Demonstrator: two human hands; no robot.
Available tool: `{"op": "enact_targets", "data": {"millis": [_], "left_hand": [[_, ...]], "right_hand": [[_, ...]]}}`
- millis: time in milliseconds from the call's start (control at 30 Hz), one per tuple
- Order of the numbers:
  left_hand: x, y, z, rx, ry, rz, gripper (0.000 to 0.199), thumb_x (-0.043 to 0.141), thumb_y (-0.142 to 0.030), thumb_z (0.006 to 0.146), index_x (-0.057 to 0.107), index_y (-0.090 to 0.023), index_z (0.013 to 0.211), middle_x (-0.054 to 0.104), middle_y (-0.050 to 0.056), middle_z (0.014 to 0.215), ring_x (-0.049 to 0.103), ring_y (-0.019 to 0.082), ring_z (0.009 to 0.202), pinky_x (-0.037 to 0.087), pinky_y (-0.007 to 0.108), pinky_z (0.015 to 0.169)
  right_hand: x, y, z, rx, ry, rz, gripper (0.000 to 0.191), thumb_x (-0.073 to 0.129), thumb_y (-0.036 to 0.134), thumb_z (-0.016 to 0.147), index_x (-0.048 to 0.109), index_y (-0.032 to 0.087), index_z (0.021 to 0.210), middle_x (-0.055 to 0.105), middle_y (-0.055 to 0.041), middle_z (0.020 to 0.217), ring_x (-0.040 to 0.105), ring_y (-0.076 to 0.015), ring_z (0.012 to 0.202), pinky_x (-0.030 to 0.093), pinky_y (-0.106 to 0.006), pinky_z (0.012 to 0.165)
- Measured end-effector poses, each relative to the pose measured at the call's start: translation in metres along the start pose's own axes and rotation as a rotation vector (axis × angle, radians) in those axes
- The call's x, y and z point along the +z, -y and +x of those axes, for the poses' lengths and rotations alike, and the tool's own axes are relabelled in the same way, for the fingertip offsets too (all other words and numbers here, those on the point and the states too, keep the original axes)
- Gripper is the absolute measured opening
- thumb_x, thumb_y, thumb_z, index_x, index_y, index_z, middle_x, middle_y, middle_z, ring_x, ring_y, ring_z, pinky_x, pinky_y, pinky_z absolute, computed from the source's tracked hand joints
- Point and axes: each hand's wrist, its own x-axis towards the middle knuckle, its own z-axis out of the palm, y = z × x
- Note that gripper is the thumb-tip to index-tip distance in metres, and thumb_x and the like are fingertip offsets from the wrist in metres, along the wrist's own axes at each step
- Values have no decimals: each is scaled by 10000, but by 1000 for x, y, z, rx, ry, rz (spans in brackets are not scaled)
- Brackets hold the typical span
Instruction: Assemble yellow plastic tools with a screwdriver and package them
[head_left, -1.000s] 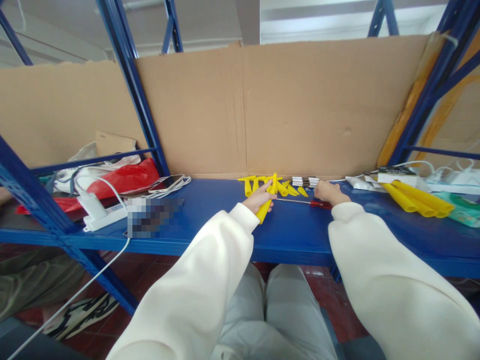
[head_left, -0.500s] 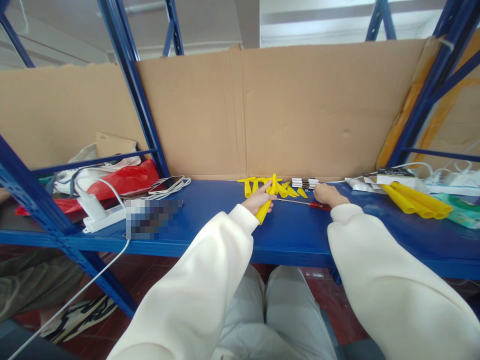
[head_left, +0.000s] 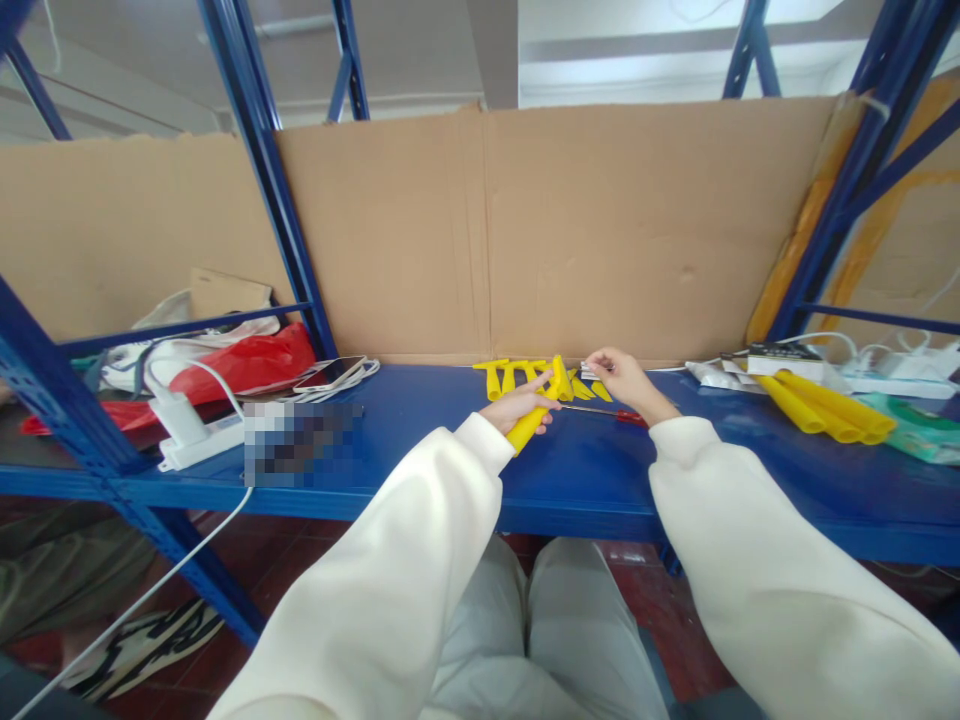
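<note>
My left hand (head_left: 519,405) is closed around a yellow plastic handle (head_left: 528,430), whose wider upper end shows above my fingers. My right hand (head_left: 624,380) is raised over the shelf to the right of it, thumb and fingertips pinched together. Whatever may be in that pinch is too small to make out. Behind those fingertips, white sticks (head_left: 589,369) are mostly hidden. Several yellow T-shaped parts (head_left: 493,382) stand in a row left of my left hand, and small pointed yellow pieces (head_left: 601,391) lie between the hands. Below them rests a screwdriver (head_left: 632,417) with a red handle.
A blue shelf (head_left: 435,460) carries everything, with a cardboard panel (head_left: 600,220) behind. Yellow tubes (head_left: 829,408), a green packet (head_left: 919,425) and a white box (head_left: 784,360) lie right. A power strip (head_left: 202,445), phone (head_left: 330,373) and red bag (head_left: 247,360) lie left.
My right hand has lifted and moved left, from beside the screwdriver's red handle to over the white sticks. The yellow handle in my left hand has turned slightly.
</note>
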Motion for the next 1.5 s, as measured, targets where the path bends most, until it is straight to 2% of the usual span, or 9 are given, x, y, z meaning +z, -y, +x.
{"op": "enact_targets", "data": {"millis": [100,200,433,1000,1200,1333,1500], "left_hand": [[0,-1,-1,-22,20,1,877,476,2,891,128,-338,1621,552,-32,779,469,60,458,352,170,434],[-1,-1,-1,-35,46,-3,877,486,2,890,143,-346,1618,544,-36,771,469,60,459,359,167,444],[0,-2,-3,-57,54,-26,874,474,5,892,140,-346,1620,533,-37,761,460,64,459,362,169,447],[-6,2,1,-45,103,-59,916,554,-14,870,145,-354,1616,554,-43,764,478,56,469,371,159,464],[-6,2,2,-24,126,-49,911,565,-25,869,162,-363,1612,555,-41,766,483,60,475,380,163,467],[-2,-1,-2,-25,103,-28,874,492,-5,895,143,-348,1618,550,-40,748,468,59,452,363,162,443],[-1,-2,-5,-26,117,-24,872,512,-8,895,169,-369,1612,554,-43,750,475,55,460,355,156,440]], "right_hand": [[14,8,-3,-25,33,225,241,622,432,829,636,192,820,719,-79,906,662,-211,857,532,-368,822],[22,14,-6,-42,62,318,284,655,482,789,621,200,787,711,-68,863,655,-212,842,539,-378,813],[23,16,-9,-84,61,342,285,659,495,763,606,215,760,689,-55,825,635,-210,826,529,-381,805],[22,19,-11,-64,76,327,369,677,583,739,610,221,735,689,-51,794,625,-203,790,521,-362,764],[24,15,-9,-54,50,393,423,710,622,700,578,223,740,669,-38,781,610,-190,766,525,-371,777],[26,12,-8,-2,30,436,412,757,567,665,550,226,766,675,-46,857,618,-191,816,533,-378,808],[20,13,-12,80,58,472,389,765,420,685,622,228,991,681,-87,1192,628,-207,1018,534,-376,870]]}}
